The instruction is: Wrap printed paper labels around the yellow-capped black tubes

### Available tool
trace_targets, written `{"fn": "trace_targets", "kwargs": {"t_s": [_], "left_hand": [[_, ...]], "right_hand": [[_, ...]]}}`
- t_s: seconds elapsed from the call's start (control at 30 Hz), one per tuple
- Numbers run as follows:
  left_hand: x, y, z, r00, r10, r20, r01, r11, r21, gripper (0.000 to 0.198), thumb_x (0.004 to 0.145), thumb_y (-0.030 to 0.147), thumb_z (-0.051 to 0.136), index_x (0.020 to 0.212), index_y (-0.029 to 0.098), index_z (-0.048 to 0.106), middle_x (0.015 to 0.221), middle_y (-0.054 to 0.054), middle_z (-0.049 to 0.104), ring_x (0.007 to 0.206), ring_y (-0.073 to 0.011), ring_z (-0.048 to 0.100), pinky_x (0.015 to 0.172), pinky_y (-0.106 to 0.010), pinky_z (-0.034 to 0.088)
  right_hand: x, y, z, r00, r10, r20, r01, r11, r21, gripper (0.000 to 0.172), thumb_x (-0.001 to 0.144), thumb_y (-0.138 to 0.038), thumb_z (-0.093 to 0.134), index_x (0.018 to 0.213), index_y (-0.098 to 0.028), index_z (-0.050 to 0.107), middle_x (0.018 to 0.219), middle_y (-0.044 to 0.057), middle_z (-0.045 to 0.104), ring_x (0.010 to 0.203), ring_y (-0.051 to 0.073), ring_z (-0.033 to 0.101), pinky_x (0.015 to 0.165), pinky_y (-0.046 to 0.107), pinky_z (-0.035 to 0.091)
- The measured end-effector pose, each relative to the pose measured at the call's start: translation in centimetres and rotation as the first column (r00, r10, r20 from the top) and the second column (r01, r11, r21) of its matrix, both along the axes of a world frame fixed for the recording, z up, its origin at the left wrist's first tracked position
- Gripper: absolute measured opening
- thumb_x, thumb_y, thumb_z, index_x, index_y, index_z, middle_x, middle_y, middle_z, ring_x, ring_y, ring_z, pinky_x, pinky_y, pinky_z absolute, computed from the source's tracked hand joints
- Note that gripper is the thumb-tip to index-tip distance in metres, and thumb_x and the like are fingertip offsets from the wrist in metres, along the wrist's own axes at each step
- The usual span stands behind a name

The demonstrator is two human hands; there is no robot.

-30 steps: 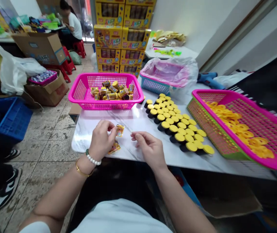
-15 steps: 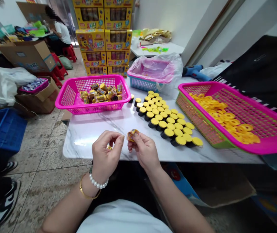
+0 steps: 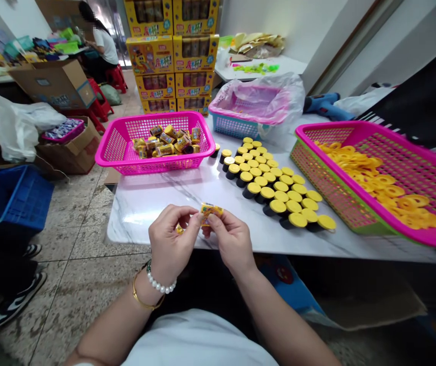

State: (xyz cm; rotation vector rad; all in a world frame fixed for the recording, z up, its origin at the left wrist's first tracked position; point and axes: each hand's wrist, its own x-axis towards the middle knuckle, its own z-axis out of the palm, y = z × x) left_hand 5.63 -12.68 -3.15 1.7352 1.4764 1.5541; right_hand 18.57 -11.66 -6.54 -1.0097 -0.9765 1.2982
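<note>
Both my hands meet at the near edge of the white marble table [image 3: 152, 195]. My left hand [image 3: 172, 246] and my right hand [image 3: 230, 239] pinch the same small yellow printed sticker [image 3: 210, 209] between their fingertips. A second yellow piece [image 3: 179, 230] peeks out under my left fingers. Rows of black pots with yellow lids [image 3: 274, 190] stand just right of my hands. A pink basket [image 3: 126, 147] holding several small yellow wrapped items sits at the table's far left.
A large pink tray [image 3: 393, 152] of yellow rings lies at the right. A blue basket lined with a plastic bag [image 3: 256, 104] stands behind. Yellow cartons [image 3: 172, 56] are stacked beyond. A blue crate [image 3: 11, 195], boxes and a seated person [image 3: 101, 43] are at the left.
My left hand passed a sticker to my right hand, then both hands came together on it. The view shifted slightly.
</note>
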Motion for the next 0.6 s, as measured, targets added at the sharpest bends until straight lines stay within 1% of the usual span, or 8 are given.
{"fn": "trace_targets", "kwargs": {"t_s": [0.13, 0.2, 0.3, 0.4, 0.47, 0.53, 0.6], "left_hand": [[-0.3, -0.1, -0.1, 0.997, -0.027, 0.075, 0.034, 0.996, -0.088, 0.009, 0.088, 0.025, 0.069, 0.086, 0.018, 0.075, 0.075, -0.002, 0.067, 0.064, -0.0107, 0.057, 0.060, -0.023, 0.046], [-0.4, -0.1, -0.1, 0.992, -0.039, 0.121, 0.053, 0.992, -0.110, 0.009, 0.087, 0.026, 0.071, 0.087, 0.019, 0.076, 0.077, -0.002, 0.068, 0.065, -0.0114, 0.058, 0.060, -0.024, 0.047], [-0.7, -0.1, -0.2, 0.983, -0.033, 0.183, 0.058, 0.989, -0.136, 0.008, 0.083, 0.027, 0.075, 0.082, 0.019, 0.076, 0.077, -0.002, 0.068, 0.067, -0.0124, 0.060, 0.061, -0.024, 0.048], [-0.9, -0.1, -0.2, 0.967, -0.047, 0.252, 0.096, 0.978, -0.187, 0.010, 0.083, 0.028, 0.074, 0.080, 0.019, 0.076, 0.077, -0.003, 0.069, 0.070, -0.0134, 0.062, 0.062, -0.025, 0.050], [-1.1, -0.1, -0.3, 0.966, -0.066, 0.251, 0.123, 0.968, -0.217, 0.010, 0.081, 0.029, 0.076, 0.081, 0.019, 0.077, 0.078, -0.003, 0.069, 0.070, -0.0136, 0.062, 0.062, -0.025, 0.050], [-1.3, -0.1, -0.3, 0.971, -0.077, 0.225, 0.133, 0.961, -0.242, 0.011, 0.077, 0.029, 0.079, 0.080, 0.019, 0.078, 0.078, -0.003, 0.069, 0.069, -0.0137, 0.063, 0.062, -0.026, 0.050], [-1.5, 0.0, -0.4, 0.976, -0.076, 0.202, 0.128, 0.959, -0.254, 0.012, 0.075, 0.029, 0.081, 0.079, 0.018, 0.077, 0.077, -0.003, 0.069, 0.068, -0.0139, 0.063, 0.061, -0.026, 0.050]], "right_hand": [[-0.4, -0.2, 0.3, 0.999, -0.003, 0.045, 0.003, 1.000, 0.009, 0.026, 0.083, -0.045, 0.073, 0.080, -0.019, 0.073, 0.064, 0.000, 0.065, 0.057, 0.012, 0.056, 0.057, 0.026, 0.049], [-0.6, -0.3, 0.5, 0.998, -0.005, 0.062, 0.004, 1.000, 0.014, 0.027, 0.082, -0.045, 0.073, 0.078, -0.019, 0.073, 0.064, 0.000, 0.065, 0.057, 0.012, 0.055, 0.057, 0.026, 0.049], [-0.8, -0.5, 0.5, 0.997, -0.012, 0.073, 0.010, 1.000, 0.018, 0.028, 0.082, -0.046, 0.073, 0.076, -0.019, 0.072, 0.064, 0.000, 0.064, 0.057, 0.012, 0.056, 0.058, 0.027, 0.050], [-0.9, -0.6, 0.3, 0.997, -0.009, 0.080, 0.007, 1.000, 0.028, 0.029, 0.084, -0.046, 0.070, 0.079, -0.018, 0.072, 0.065, 0.000, 0.064, 0.058, 0.013, 0.056, 0.058, 0.027, 0.050], [-0.9, -0.6, -0.1, 0.993, -0.006, 0.114, 0.000, 0.999, 0.046, 0.029, 0.087, -0.045, 0.068, 0.077, -0.018, 0.070, 0.066, 0.000, 0.064, 0.059, 0.013, 0.056, 0.059, 0.026, 0.048], [-0.8, -0.7, -0.4, 0.981, -0.020, 0.194, 0.003, 0.996, 0.088, 0.031, 0.089, -0.043, 0.066, 0.071, -0.018, 0.066, 0.066, 0.000, 0.062, 0.060, 0.012, 0.053, 0.059, 0.026, 0.046], [-0.6, -0.8, -0.7, 0.960, -0.045, 0.276, 0.007, 0.990, 0.138, 0.033, 0.091, -0.042, 0.064, 0.069, -0.018, 0.063, 0.066, 0.000, 0.061, 0.062, 0.013, 0.052, 0.060, 0.026, 0.044]]}}
